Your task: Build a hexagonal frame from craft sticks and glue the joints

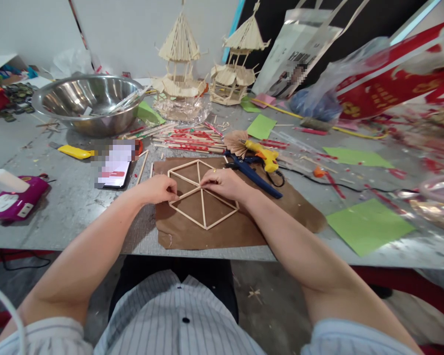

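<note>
A six-sided frame of pale wooden sticks (204, 212), with spokes meeting at its middle, lies on a sheet of brown paper (185, 239). My left hand (159, 190) is closed in a pinch at the frame's left corner, on the outer end of a wooden stick (188, 194) that runs as a spoke. The fingers of my right hand (225, 183) pinch the inner end of that stick at the hub. The fingertips partly cover both ends. Behind my right hand lie blue-handled cutters (253, 176) and a yellow glue gun (264, 157).
Two stick-built pavilion models (180, 54) stand at the back beside a metal bowl (92, 106). A bundle of red-wrapped sticks (192, 138) lies beyond the paper. Leftward are a phone (115, 165), a yellow utility knife (74, 151) and a purple pack (18, 199). Green paper (370, 226) lies right.
</note>
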`<action>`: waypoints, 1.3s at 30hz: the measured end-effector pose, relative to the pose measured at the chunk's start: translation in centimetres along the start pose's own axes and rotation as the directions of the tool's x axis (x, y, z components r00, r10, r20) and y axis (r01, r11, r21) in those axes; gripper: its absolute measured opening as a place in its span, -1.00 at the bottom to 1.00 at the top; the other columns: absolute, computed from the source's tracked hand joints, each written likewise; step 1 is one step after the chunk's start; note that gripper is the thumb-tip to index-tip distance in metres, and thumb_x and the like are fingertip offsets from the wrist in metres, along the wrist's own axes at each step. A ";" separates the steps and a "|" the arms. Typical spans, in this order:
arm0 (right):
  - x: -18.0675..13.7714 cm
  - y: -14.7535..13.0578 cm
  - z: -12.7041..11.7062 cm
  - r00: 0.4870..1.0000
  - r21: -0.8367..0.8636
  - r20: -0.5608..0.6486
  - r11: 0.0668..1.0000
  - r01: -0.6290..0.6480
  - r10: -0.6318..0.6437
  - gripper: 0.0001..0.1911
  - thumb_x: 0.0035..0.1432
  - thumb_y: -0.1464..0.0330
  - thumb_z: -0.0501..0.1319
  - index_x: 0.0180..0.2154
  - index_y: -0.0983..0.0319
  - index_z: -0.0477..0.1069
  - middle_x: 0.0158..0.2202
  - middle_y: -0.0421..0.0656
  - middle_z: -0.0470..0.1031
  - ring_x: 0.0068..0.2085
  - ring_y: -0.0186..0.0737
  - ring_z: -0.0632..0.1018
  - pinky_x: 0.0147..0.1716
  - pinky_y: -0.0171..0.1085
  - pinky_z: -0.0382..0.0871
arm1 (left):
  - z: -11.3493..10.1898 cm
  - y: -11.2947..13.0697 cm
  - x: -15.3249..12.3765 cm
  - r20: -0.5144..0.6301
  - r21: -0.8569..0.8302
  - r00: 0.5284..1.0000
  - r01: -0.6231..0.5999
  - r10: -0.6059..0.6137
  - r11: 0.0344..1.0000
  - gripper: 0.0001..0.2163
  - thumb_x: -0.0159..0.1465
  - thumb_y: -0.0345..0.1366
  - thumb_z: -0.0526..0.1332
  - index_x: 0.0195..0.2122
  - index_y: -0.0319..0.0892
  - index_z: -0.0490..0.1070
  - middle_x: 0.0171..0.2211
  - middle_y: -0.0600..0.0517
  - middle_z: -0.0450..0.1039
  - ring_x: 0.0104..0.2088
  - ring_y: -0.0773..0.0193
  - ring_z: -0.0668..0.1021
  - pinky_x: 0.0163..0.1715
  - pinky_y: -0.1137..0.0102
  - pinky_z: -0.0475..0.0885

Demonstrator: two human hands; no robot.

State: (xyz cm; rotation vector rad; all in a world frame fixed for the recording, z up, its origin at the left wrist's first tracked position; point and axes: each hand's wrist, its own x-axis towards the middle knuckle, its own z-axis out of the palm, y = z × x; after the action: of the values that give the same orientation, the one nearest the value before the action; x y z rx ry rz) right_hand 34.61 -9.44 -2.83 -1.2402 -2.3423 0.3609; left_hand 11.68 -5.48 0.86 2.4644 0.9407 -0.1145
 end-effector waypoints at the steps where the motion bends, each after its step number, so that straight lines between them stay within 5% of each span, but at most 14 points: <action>1: 0.0 0.0 0.0 1.000 0.001 0.001 1.000 -0.002 0.002 -0.83 0.05 0.36 0.11 -0.39 0.23 0.47 -0.37 -0.15 0.48 -0.33 -0.31 0.46 -0.33 -0.35 0.25 | 0.0 0.0 0.0 0.000 0.003 1.000 0.001 -0.001 1.000 -0.78 0.01 -0.17 0.11 -0.48 -0.21 0.41 -0.55 0.06 0.41 -0.55 0.39 0.36 -0.55 0.50 0.16; 23: 0.0 0.2 -0.2 0.997 0.114 -0.063 0.993 -0.030 0.037 -0.80 0.07 0.34 0.09 -0.35 0.25 0.47 -0.36 -0.13 0.48 -0.32 -0.32 0.47 -0.29 -0.35 0.30 | -0.2 0.1 -0.2 -0.025 -0.046 0.999 0.018 -0.020 0.999 -0.76 0.02 -0.14 0.11 -0.50 -0.22 0.39 -0.60 0.09 0.35 -0.57 0.41 0.32 -0.56 0.49 0.14; 27: -0.4 0.3 -0.8 0.990 -0.046 -0.113 0.995 -0.088 0.082 -0.78 0.07 0.35 0.06 -0.29 0.23 0.45 -0.25 -0.12 0.46 -0.24 -0.28 0.45 -0.26 -0.32 0.28 | -0.7 0.1 -0.4 -0.173 -0.129 0.982 0.052 -0.074 0.990 -0.69 0.08 -0.08 0.05 -0.51 -0.23 0.37 -0.66 0.12 0.27 -0.58 0.42 0.28 -0.55 0.49 0.12; 32: -0.6 -0.1 -1.7 0.988 -0.306 0.068 0.945 -0.112 0.139 -0.80 0.07 0.32 0.06 -0.34 0.19 0.43 -0.25 -0.16 0.44 -0.22 -0.26 0.42 -0.30 -0.33 0.25 | -0.5 -0.5 -0.1 -0.426 -0.204 0.886 0.103 -0.183 0.974 -0.67 0.09 -0.06 0.03 -0.53 -0.24 0.37 -0.64 0.11 0.25 -0.57 0.42 0.27 -0.55 0.48 0.11; 39: -0.5 -0.4 -2.0 0.972 -0.426 0.142 0.898 -0.113 0.189 -0.79 0.11 0.28 0.01 -0.33 0.19 0.37 -0.31 -0.17 0.44 -0.26 -0.28 0.42 -0.35 -0.35 0.21 | 0.2 -1.4 0.4 -0.555 -0.186 0.809 0.110 -0.197 0.976 -0.73 0.08 -0.12 0.06 -0.42 -0.18 0.43 -0.55 0.09 0.39 -0.54 0.38 0.35 -0.52 0.47 0.18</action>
State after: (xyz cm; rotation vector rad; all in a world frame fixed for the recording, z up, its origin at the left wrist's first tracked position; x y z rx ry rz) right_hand 35.61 -10.07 -1.14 -1.6564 -2.5712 0.0161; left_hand 11.14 -4.40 0.03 2.3100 1.3387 0.6596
